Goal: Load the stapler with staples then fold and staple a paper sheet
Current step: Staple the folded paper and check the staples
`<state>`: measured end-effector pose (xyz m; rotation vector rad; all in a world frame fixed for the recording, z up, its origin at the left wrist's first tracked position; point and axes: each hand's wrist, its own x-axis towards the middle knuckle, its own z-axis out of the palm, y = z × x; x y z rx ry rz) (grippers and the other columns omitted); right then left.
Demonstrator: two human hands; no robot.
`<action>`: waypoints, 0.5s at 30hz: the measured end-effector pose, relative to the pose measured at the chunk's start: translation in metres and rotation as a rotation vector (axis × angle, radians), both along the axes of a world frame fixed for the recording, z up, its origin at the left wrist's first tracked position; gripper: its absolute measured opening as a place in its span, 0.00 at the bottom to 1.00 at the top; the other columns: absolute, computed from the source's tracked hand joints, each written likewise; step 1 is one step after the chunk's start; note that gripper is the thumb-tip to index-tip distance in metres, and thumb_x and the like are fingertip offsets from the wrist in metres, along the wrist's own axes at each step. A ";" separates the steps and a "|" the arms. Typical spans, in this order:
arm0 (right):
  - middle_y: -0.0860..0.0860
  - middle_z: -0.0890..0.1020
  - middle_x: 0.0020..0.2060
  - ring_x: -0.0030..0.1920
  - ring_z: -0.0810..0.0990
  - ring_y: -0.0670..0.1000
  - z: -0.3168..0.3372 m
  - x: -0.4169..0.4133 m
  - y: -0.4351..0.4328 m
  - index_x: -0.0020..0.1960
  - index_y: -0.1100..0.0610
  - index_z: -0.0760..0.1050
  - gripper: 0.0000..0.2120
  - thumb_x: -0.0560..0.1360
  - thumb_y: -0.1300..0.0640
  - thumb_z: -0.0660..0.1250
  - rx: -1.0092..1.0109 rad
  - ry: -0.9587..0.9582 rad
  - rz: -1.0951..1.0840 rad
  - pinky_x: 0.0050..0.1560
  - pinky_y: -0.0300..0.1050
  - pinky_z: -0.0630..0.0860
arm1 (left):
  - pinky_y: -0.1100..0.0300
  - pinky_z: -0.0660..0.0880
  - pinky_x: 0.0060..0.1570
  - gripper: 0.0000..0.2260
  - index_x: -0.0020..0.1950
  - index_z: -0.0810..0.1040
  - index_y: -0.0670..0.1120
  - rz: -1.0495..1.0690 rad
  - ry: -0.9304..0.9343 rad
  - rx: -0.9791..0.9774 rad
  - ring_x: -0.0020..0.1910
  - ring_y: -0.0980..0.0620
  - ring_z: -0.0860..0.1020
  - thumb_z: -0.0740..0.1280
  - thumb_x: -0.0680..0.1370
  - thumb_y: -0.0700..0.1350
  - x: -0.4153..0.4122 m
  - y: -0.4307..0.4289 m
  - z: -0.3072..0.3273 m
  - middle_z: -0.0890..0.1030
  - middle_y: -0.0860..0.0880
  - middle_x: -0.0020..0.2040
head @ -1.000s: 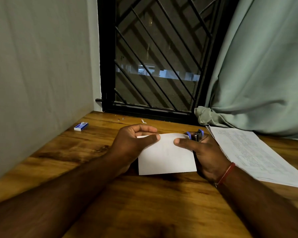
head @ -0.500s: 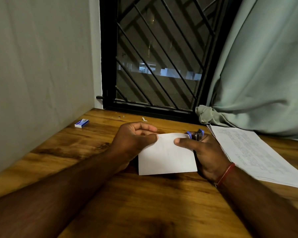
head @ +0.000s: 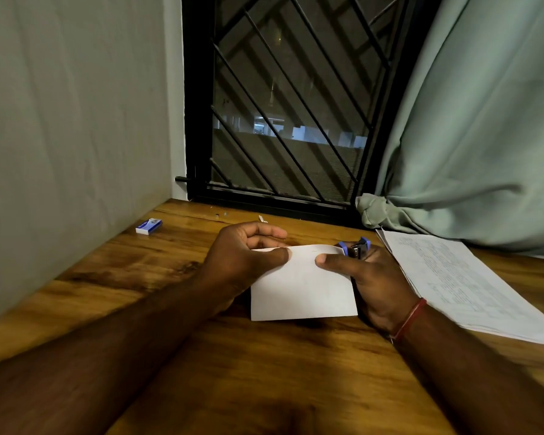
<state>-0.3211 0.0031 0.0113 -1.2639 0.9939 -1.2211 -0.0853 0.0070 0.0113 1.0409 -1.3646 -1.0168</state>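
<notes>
A folded white paper sheet (head: 302, 290) stands tilted just above the wooden table, held between both hands. My left hand (head: 242, 259) pinches its upper left corner with thumb on the front. My right hand (head: 371, 277) grips a small blue stapler (head: 357, 246) whose head pokes out behind the sheet's upper right corner, and its thumb presses the front of the paper near the top edge. Most of the stapler is hidden by the paper and my fingers. A blue staple box (head: 149, 226) lies far left by the wall.
A stack of printed sheets (head: 459, 284) lies on the table (head: 264, 372) to the right, touching a green curtain (head: 471, 136). A barred window is behind, a wall runs along the left. A small white scrap (head: 261, 218) lies near the window.
The hands, paper and stapler hold almost the same pose; my left thumb has slid slightly along the sheet's top edge. The view has shifted a little.
</notes>
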 end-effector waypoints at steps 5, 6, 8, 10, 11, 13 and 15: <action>0.62 0.91 0.49 0.46 0.91 0.62 0.000 0.001 0.002 0.52 0.65 0.87 0.07 0.75 0.66 0.79 -0.018 0.058 -0.008 0.44 0.49 0.88 | 0.60 0.84 0.39 0.11 0.57 0.86 0.45 0.028 -0.040 0.008 0.40 0.52 0.88 0.79 0.76 0.37 -0.003 -0.001 -0.002 0.90 0.48 0.45; 0.62 0.91 0.48 0.44 0.91 0.61 0.002 0.003 0.004 0.48 0.62 0.87 0.03 0.75 0.67 0.79 -0.021 0.063 -0.006 0.42 0.47 0.87 | 0.62 0.83 0.38 0.10 0.56 0.86 0.45 0.037 -0.045 0.011 0.38 0.54 0.87 0.79 0.76 0.36 -0.004 -0.002 -0.002 0.90 0.49 0.43; 0.61 0.91 0.46 0.41 0.91 0.58 0.002 0.004 0.004 0.43 0.59 0.87 0.06 0.75 0.68 0.79 -0.036 0.065 -0.010 0.38 0.45 0.86 | 0.64 0.81 0.37 0.10 0.55 0.86 0.45 0.054 -0.054 0.015 0.35 0.56 0.85 0.78 0.76 0.35 -0.005 -0.003 -0.003 0.89 0.49 0.40; 0.62 0.91 0.48 0.42 0.91 0.59 0.002 0.005 0.004 0.47 0.61 0.87 0.04 0.75 0.68 0.78 -0.018 0.046 0.010 0.41 0.47 0.87 | 0.63 0.81 0.36 0.09 0.54 0.86 0.45 0.065 -0.053 0.026 0.35 0.56 0.84 0.78 0.76 0.36 -0.006 -0.003 -0.003 0.88 0.48 0.40; 0.63 0.90 0.49 0.44 0.91 0.61 0.000 0.004 0.002 0.51 0.63 0.87 0.05 0.75 0.67 0.79 -0.023 0.039 0.013 0.43 0.49 0.88 | 0.62 0.81 0.36 0.09 0.54 0.86 0.45 0.069 -0.051 0.031 0.35 0.56 0.84 0.78 0.76 0.36 -0.006 -0.004 -0.003 0.89 0.48 0.40; 0.63 0.90 0.51 0.48 0.91 0.63 -0.001 0.005 0.002 0.56 0.67 0.86 0.11 0.75 0.66 0.80 -0.022 0.055 0.002 0.46 0.51 0.89 | 0.61 0.81 0.37 0.08 0.53 0.86 0.46 0.081 -0.051 0.033 0.36 0.55 0.84 0.79 0.76 0.37 -0.007 -0.004 -0.003 0.89 0.48 0.40; 0.63 0.90 0.50 0.50 0.91 0.66 -0.001 0.007 0.002 0.57 0.67 0.86 0.13 0.74 0.65 0.81 -0.055 0.045 -0.038 0.47 0.52 0.89 | 0.61 0.81 0.37 0.09 0.53 0.86 0.47 0.095 -0.058 0.026 0.36 0.54 0.85 0.79 0.76 0.38 -0.006 -0.004 -0.003 0.89 0.49 0.40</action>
